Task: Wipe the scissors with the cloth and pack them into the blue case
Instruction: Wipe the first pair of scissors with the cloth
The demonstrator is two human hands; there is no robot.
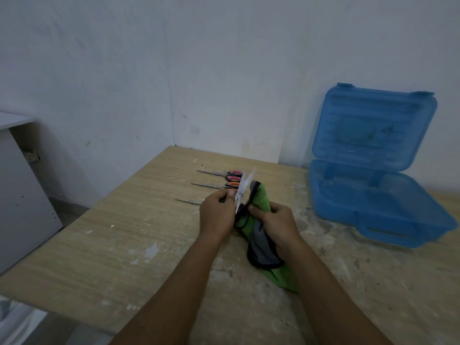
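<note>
Pale wood-grain worktop (119,235), flecked with white paint and worn grey patches, far edge up against a scuffed white wall (174,70). Left of it, across a strip of floor (72,210), a grey cabinet (22,195). Near left corner: something pale, unclear.
</note>
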